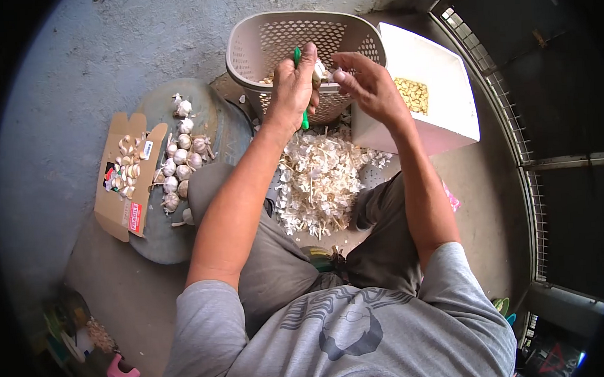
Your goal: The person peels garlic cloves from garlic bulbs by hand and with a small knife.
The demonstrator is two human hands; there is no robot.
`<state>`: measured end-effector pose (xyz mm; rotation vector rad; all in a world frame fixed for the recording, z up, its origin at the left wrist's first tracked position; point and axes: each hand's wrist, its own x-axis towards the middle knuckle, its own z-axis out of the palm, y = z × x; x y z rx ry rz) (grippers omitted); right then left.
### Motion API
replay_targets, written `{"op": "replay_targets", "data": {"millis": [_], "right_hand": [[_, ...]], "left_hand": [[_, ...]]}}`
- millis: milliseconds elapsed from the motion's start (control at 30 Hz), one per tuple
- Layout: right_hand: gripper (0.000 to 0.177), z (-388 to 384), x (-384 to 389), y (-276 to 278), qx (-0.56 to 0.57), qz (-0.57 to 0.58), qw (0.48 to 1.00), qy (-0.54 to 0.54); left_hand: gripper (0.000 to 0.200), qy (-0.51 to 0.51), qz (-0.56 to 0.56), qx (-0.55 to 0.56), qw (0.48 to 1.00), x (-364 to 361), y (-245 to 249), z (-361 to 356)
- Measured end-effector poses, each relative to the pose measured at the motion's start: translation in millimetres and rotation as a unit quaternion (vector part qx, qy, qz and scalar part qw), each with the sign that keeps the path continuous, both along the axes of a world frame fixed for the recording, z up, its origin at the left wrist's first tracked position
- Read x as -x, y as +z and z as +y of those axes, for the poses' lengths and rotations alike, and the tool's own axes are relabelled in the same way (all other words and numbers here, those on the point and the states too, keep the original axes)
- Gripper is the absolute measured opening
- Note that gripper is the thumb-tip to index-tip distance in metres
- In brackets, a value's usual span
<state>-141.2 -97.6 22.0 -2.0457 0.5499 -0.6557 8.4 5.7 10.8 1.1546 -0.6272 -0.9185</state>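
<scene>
Over the near rim of a grey-brown perforated basket (242,63), my left hand (293,88) is closed around a green-handled tool (305,119). A whitish garlic piece (320,71) shows at its fingers, between the two hands. My right hand (373,84) faces it from the right, with thumb and index finger pinched on a small pale purplish garlic piece (338,74). The tool's green parts stick out above and below my left fist; any blade is hidden. Garlic skins (318,181) lie heaped on the floor below the hands.
Whole garlic bulbs (181,157) and an open cardboard box (111,217) holding cloves sit on a round grey surface (159,245) at left. A white foam box (438,68) with peeled cloves (412,96) stands right of the basket. A pink object (123,375) lies lower left.
</scene>
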Motion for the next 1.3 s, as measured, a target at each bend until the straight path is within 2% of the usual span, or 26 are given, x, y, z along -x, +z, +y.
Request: {"op": "replay_targets", "data": {"millis": [67, 100, 200, 333, 433, 533, 633, 933, 1033, 1133, 1167, 1267, 1300], "right_hand": [[0.041, 26.1, -4.0, 21.1, 0.015, 0.033, 0.999, -0.014], [0.038, 27.1, -11.9, 12.4, 0.132, -0.055, 0.990, 0.004], [0.034, 19.6, -7.8, 12.9, 0.189, 0.035, 0.981, -0.003], [0.027, 24.1, -3.1, 19.9, 0.206, 0.037, 0.978, 0.021], [0.025, 25.2, -2.5, 15.4, 0.168, 0.010, 0.986, -0.006], [0.022, 29.7, -3.6, 20.2, 0.109, 0.055, 0.992, 0.011], [0.022, 26.6, -8.1, 11.5, 0.202, 0.014, 0.979, 0.013], [0.022, 34.9, -25.7, 7.6, 0.131, 0.028, 0.991, -0.005], [0.023, 37.4, -29.7, 8.4, 0.146, 0.013, 0.989, -0.028], [0.024, 30.6, -35.3, 1.4, 0.115, -0.071, 0.989, -0.063], [0.026, 26.6, -36.0, 0.0, 0.119, -0.059, 0.989, -0.073], [0.029, 23.3, -35.8, -2.1, -0.002, -0.104, 0.992, -0.077], [0.031, 31.8, -27.8, 18.8, -0.166, -0.055, 0.981, -0.087]], "left_hand": [[0.051, -0.034, 0.045, 0.019, 0.998, 3.1, -9.1, -6.1], [0.051, -0.052, 0.067, 0.026, 0.996, 5.2, -10.0, -6.6], [0.049, -0.064, 0.109, 0.005, 0.992, 9.6, -11.2, -1.1], [0.045, -0.102, 0.164, -0.008, 0.981, 10.7, -4.8, 3.9], [0.044, -0.074, 0.160, -0.020, 0.984, 16.5, 4.0, 6.7], [0.044, -0.051, 0.155, -0.027, 0.986, 18.7, 1.1, 3.7], [0.042, -0.022, 0.162, -0.042, 0.986, 24.0, 2.6, 5.8], [0.036, 0.018, 0.202, -0.006, 0.979, 23.6, 0.6, 10.1], [0.034, 0.029, 0.169, 0.025, 0.985, 26.4, -3.5, 9.8], [0.034, 0.082, 0.137, 0.006, 0.987, 35.4, 0.2, 5.9], [0.034, 0.083, 0.099, 0.029, 0.991, 38.3, 2.2, 5.9], [0.033, 0.085, 0.124, 0.014, 0.988, 33.4, 0.9, 2.5], [0.032, 0.071, 0.126, 0.021, 0.989, 29.7, 1.2, 3.3]]}}
